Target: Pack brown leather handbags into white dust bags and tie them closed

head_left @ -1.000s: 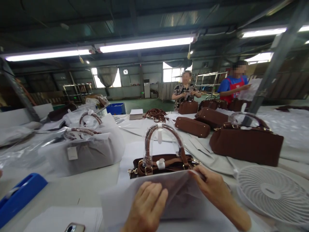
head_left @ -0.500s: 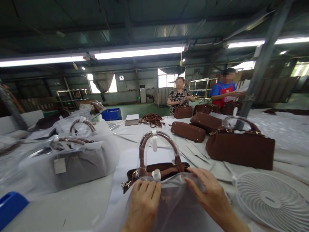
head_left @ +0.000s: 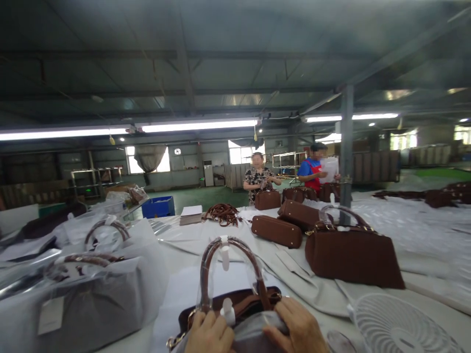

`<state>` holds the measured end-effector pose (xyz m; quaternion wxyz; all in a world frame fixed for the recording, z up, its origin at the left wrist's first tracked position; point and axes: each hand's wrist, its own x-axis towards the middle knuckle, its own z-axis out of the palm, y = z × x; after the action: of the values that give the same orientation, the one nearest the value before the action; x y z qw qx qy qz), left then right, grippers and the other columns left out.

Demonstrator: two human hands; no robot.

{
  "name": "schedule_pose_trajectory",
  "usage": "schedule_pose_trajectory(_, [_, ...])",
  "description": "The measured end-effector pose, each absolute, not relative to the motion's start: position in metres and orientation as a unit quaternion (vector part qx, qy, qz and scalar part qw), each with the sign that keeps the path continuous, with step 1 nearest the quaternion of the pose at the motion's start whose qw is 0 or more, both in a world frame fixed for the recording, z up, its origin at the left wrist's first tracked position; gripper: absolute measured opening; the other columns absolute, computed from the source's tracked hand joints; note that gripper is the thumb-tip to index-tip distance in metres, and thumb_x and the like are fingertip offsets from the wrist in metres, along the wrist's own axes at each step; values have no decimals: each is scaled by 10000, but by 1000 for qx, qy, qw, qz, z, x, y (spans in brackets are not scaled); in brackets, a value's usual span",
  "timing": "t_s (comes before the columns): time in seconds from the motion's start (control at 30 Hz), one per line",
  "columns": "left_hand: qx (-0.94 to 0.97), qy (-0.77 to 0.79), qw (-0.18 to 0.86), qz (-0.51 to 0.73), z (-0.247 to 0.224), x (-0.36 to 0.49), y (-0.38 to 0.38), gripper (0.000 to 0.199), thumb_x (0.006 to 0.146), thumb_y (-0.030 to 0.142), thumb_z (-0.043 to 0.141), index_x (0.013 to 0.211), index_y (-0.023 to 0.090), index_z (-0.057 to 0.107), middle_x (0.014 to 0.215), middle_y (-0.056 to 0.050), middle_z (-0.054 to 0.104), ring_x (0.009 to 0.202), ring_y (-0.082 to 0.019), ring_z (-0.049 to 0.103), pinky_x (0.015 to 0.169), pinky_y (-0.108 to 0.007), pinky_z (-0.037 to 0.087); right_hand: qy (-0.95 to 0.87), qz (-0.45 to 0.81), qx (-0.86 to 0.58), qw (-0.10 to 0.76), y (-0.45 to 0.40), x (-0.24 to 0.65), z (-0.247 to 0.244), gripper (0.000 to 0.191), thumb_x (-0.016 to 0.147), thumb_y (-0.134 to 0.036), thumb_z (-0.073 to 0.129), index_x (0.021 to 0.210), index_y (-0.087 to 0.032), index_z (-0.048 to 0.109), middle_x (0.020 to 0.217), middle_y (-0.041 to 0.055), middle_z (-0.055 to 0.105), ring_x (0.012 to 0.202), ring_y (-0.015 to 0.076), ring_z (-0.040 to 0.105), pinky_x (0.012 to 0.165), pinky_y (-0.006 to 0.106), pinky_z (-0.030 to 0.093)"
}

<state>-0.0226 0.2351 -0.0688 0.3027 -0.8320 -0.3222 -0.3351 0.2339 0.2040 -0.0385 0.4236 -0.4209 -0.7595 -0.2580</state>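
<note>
A brown handbag (head_left: 239,297) stands on the white-covered table in front of me, its wrapped handles (head_left: 208,260) upright and thin translucent sheeting (head_left: 259,326) over its near side. My left hand (head_left: 210,333) has its fingers curled over the near rim, by the base of the handle, gripping the sheeting. At the right end of the rim, my right hand (head_left: 296,327) presses the sheeting against the bag between thumb and fingers. The lower part of the bag is out of frame.
A wrapped grey bag (head_left: 91,304) stands left. Brown bags (head_left: 353,257) lie right and beyond, near a pile of straps (head_left: 222,214) and a stack of cards (head_left: 191,215). A white fan (head_left: 401,326) sits front right. Two people (head_left: 259,179) stand across the table by a post (head_left: 346,147).
The view has tilted up, so the bag and both hands sit lower in the frame. My right hand has closed in on the rim's right end. One person across the table now holds papers more upright.
</note>
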Motion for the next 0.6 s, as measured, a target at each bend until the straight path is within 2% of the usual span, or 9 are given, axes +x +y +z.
schedule_pose_trajectory(0.13, [-831, -300, 321, -341, -61, -22, 226, 284, 726, 396, 798, 663, 235, 573, 722, 22, 650, 689, -186, 549, 650, -347, 349, -770, -272, -378, 435, 201, 234, -44, 463, 1017, -503, 405, 704, -202, 563, 630, 24, 586, 594, 167, 557, 572, 282, 412])
schedule_pose_trajectory(0.3, [-835, -299, 305, -348, -47, -22, 192, 220, 769, 263, 751, 671, 228, 557, 715, 8, 619, 715, -184, 537, 644, -342, 344, -768, -280, -356, 454, 185, 234, -44, 528, 1025, -523, 369, 647, -199, 544, 588, 18, 544, 571, 156, 510, 570, 291, 367])
schedule_pose_trajectory(0.43, [-859, -341, 224, -311, -28, -21, 152, 189, 723, 172, 734, 713, 230, 554, 752, 5, 622, 748, -210, 531, 664, -365, 351, -783, -251, -351, 447, 163, 235, -42, 501, 1006, -532, 429, 690, -188, 611, 592, 19, 541, 587, 166, 508, 578, 301, 375])
schedule_pose_trajectory(0.6, [-868, -341, 211, -292, -7, -22, 115, 161, 719, 115, 646, 717, 231, 536, 734, -4, 601, 711, -224, 507, 646, -375, 340, -792, -210, -349, 454, 136, 234, -38, 433, 995, -505, 483, 759, -183, 651, 621, 24, 565, 611, 169, 529, 589, 309, 388])
